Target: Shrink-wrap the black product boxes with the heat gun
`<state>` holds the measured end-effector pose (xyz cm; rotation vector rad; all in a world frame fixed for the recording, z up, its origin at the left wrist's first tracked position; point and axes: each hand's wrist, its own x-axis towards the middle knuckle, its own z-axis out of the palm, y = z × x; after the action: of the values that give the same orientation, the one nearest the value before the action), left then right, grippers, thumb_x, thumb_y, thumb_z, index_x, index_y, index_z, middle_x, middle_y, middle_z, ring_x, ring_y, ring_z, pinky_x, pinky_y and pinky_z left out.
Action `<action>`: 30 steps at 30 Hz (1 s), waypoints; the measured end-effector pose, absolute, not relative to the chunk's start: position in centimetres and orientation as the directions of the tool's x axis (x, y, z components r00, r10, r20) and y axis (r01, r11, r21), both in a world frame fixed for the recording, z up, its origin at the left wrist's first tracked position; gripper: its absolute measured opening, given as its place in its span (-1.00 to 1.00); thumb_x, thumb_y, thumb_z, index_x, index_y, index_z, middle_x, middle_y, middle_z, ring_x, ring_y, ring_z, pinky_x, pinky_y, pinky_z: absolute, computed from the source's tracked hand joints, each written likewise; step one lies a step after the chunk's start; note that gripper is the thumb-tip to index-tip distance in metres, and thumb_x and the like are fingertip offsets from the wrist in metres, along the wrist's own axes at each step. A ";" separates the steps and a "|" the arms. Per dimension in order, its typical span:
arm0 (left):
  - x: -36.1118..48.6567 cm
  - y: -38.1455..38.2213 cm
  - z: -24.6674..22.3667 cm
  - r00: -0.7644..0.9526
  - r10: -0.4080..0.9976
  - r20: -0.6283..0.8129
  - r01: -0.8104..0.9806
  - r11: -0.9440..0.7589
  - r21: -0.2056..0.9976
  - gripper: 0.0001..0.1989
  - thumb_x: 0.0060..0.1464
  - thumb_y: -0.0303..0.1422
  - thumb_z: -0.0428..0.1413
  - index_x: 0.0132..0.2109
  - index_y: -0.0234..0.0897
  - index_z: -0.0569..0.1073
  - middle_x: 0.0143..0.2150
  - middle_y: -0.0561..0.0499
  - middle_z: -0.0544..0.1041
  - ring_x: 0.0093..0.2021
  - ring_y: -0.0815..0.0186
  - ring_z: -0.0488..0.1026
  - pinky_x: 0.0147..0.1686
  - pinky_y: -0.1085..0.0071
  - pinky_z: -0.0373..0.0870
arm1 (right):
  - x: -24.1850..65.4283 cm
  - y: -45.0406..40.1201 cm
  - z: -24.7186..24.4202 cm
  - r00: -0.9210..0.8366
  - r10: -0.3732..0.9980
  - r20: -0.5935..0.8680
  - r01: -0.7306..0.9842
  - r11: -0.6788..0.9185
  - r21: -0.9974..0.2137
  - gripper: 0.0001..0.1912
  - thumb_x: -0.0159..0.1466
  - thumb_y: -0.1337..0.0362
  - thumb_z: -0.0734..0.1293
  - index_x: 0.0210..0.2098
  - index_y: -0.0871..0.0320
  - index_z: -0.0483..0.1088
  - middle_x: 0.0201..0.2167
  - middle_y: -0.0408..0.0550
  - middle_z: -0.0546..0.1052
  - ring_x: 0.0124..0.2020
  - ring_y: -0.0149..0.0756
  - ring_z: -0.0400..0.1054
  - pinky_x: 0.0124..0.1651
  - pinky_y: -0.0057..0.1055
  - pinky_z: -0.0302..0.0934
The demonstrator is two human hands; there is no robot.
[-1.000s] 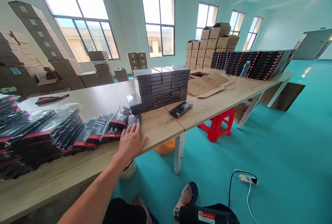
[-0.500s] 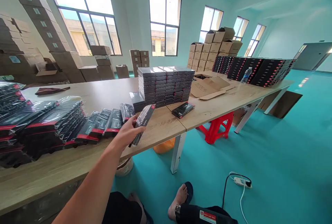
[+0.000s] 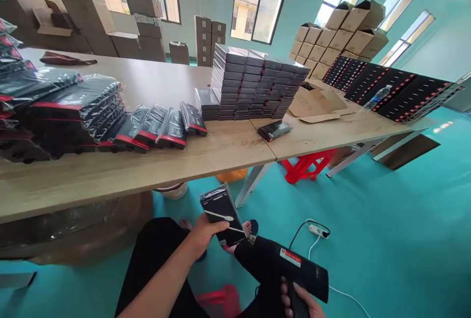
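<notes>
My left hand (image 3: 208, 233) grips a black box (image 3: 224, 215) with a white cable-like picture, over my lap below the table edge. Low on the right, my right hand (image 3: 300, 301) is wrapped round the handle of a black heat gun (image 3: 287, 264), whose metal nozzle points at the box's lower corner. Loose film-wrapped boxes (image 3: 172, 126) lie on the table beside a taller pile (image 3: 77, 107) at the left. Tightly wrapped boxes (image 3: 253, 82) are stacked at the table's middle, and a single black box (image 3: 274, 130) lies in front of them.
The wooden table (image 3: 221, 156) runs across the view. An opened carton (image 3: 316, 102), a water bottle (image 3: 379, 96) and black box stacks (image 3: 397, 90) stand at right. Below are a red stool (image 3: 309, 166), a power strip (image 3: 318, 231) with cords and a large plastic bag (image 3: 110, 229).
My left hand has brought a box from the table edge down over my lap. My right hand and more of the heat gun have come into view. The view has tilted down.
</notes>
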<state>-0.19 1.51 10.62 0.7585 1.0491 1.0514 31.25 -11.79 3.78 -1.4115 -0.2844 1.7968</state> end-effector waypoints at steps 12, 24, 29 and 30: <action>1.6 -0.6 -1.4 0.204 0.966 -0.159 0.342 0.082 0.936 -0.75 -0.03 -0.44 0.19 -0.14 -0.26 0.57 -0.18 -0.05 0.63 -0.15 0.14 0.56 -0.12 0.30 0.42 | 33.3 -14.5 18.6 0.211 0.695 -0.688 -0.335 -0.610 -0.718 -0.53 0.07 0.10 0.58 -0.08 0.16 0.56 -0.31 -0.02 0.61 -0.40 -0.30 0.43 -0.44 -0.43 0.36; 1.4 -1.2 -2.1 0.274 0.945 -0.179 0.428 0.047 0.903 -0.84 0.00 -0.31 0.21 -0.23 -0.21 0.58 -0.21 -0.09 0.59 -0.18 0.09 0.50 -0.21 0.31 0.29 | 29.5 -10.1 23.8 0.053 0.732 -0.679 0.124 -0.679 -0.723 -0.55 0.09 0.02 0.56 -0.16 0.21 0.58 -0.28 0.08 0.61 -0.37 -0.19 0.44 -0.39 -0.30 0.37; 1.3 -1.5 -1.6 0.262 0.945 -0.193 0.443 0.060 0.895 -0.82 -0.01 -0.26 0.24 -0.23 -0.20 0.58 -0.24 -0.09 0.59 -0.20 0.06 0.50 -0.23 0.30 0.27 | 28.9 -9.5 23.9 0.023 0.731 -0.682 0.162 -0.676 -0.719 -0.55 0.09 0.01 0.55 -0.16 0.20 0.57 -0.29 0.06 0.61 -0.37 -0.20 0.45 -0.39 -0.32 0.37; 1.3 -1.5 -1.5 0.273 0.943 -0.190 0.450 0.050 0.892 -0.84 0.00 -0.27 0.24 -0.24 -0.20 0.59 -0.24 -0.10 0.59 -0.21 0.06 0.50 -0.23 0.30 0.26 | 28.6 -9.4 23.9 0.011 0.733 -0.680 0.168 -0.672 -0.721 -0.55 0.09 0.01 0.55 -0.16 0.21 0.57 -0.30 0.06 0.60 -0.38 -0.21 0.45 -0.40 -0.32 0.37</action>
<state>1.32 -1.50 -1.46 1.5614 1.3305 0.6300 28.61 -9.43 23.88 -1.8540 -0.9217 1.7036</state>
